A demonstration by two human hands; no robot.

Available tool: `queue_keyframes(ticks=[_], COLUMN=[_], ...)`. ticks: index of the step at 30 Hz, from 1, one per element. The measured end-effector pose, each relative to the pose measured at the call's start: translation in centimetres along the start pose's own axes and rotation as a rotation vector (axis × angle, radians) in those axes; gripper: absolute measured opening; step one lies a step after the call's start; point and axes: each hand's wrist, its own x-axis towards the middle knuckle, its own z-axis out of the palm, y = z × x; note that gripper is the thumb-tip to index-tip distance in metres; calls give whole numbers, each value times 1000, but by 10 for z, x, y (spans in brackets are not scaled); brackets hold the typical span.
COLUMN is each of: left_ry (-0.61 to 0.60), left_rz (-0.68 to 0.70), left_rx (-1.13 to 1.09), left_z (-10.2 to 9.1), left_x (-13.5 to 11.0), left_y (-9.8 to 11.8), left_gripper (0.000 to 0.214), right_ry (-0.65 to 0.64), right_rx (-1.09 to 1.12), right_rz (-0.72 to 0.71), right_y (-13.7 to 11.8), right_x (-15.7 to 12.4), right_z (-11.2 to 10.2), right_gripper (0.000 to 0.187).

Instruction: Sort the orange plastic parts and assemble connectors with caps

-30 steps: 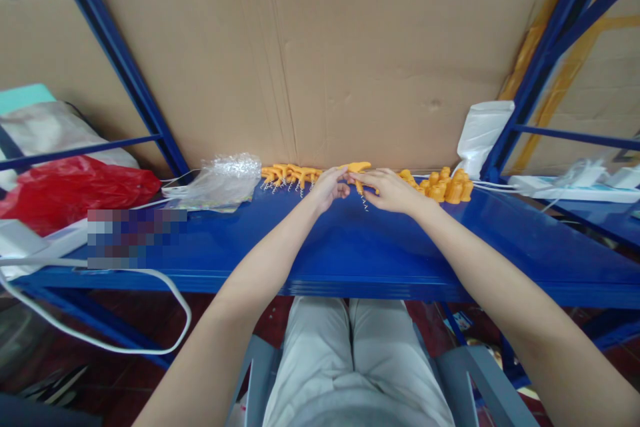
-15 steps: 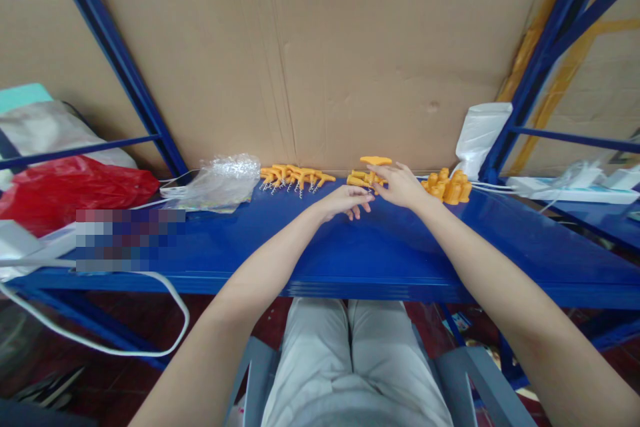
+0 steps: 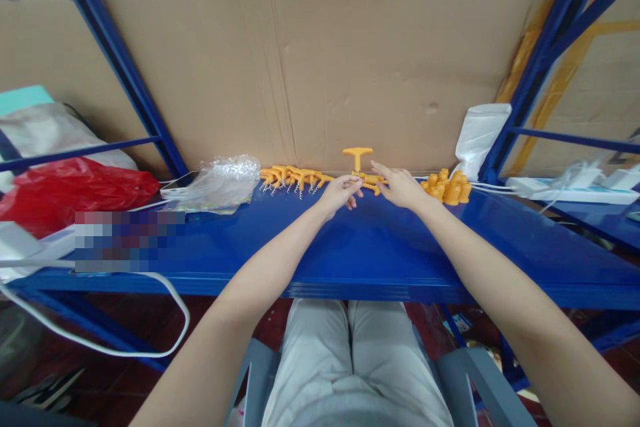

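My left hand (image 3: 340, 195) pinches a yellow T-handled corkscrew (image 3: 358, 158) low on its stem, with the crossbar up. Its lower end is hidden by the fingers. My right hand (image 3: 399, 185) is just to the right, fingers stretched and apart, over a small heap of yellow pieces (image 3: 373, 181). Whether its fingertips touch them I cannot tell. Left of my left hand lies a row of yellow corkscrews (image 3: 295, 177), metal spirals toward me. Beyond my right wrist stands a cluster of yellow hollow-looking parts (image 3: 453, 188).
The blue shelf (image 3: 373, 253) backs onto a cardboard sheet (image 3: 360, 67). Clear plastic bags (image 3: 220, 183) and a red bag (image 3: 75, 187) lie at left. A white pouch (image 3: 483, 140) leans near the right post, beside a power strip (image 3: 575, 191). A white cable (image 3: 185, 313) loops over the front edge.
The upright corkscrew has moved left and slightly up with my left hand, away from my right hand. My right hand has barely moved, its fingers now apart from the corkscrew.
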Motion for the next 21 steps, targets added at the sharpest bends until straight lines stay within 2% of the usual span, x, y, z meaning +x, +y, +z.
queue_keyframes(ticks=[5,9,16,21], left_ry=[295,464,589,635], left_rz=[-56,-152,-275,-254], left_rx=[42,96,205,170], left_z=[-31,-57,-76,-81], left_x=[11,15,18,22], left_y=[-3,-8,-15,-21], left_gripper=[8,16,18,22], right_ry=[-86,-135,-273,-304], right_rx=[-101,-160,-222,-234], right_rz=[111,129,92,77], right_y=[5,12,1,-5], right_x=[0,-1,-2,0], right_z=[2,9,21,26], right_gripper=[60,58,54,56])
